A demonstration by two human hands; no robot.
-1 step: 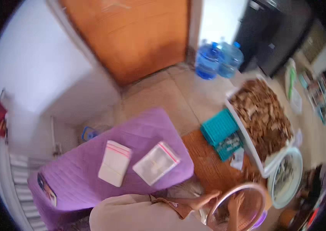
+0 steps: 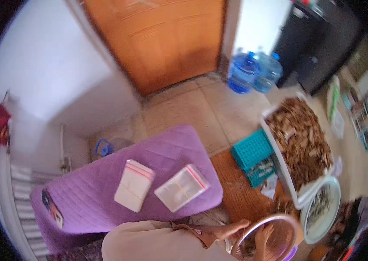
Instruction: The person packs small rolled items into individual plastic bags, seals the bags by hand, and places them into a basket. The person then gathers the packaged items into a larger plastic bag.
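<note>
A round metal mesh strainer (image 2: 295,226) with a broad shiny rim stands low in the view, in front of my body. At its left rim is my left hand (image 2: 235,228), its fingers stretched out toward the edge. My right hand (image 2: 262,235) reaches inside the strainer, its fingers spread against the mesh. Nothing can be made out in either hand, and the bottom of the strainer is partly hidden. Beneath its right side shows a bit of a purple container (image 2: 291,253).
A white tray (image 2: 281,168) heaped with brown chips stands at right, by a pale green basin (image 2: 337,195). Teal baskets (image 2: 252,148) sit beside it. On the purple padded bench (image 2: 92,187) lie two bundles of clear bags (image 2: 134,187) and a phone (image 2: 52,209). Water jugs (image 2: 242,75) stand behind.
My view has shifted slightly, so the surroundings sit a little lower and further right. My hands stay at the strainer, the right one shifted a little within it.
</note>
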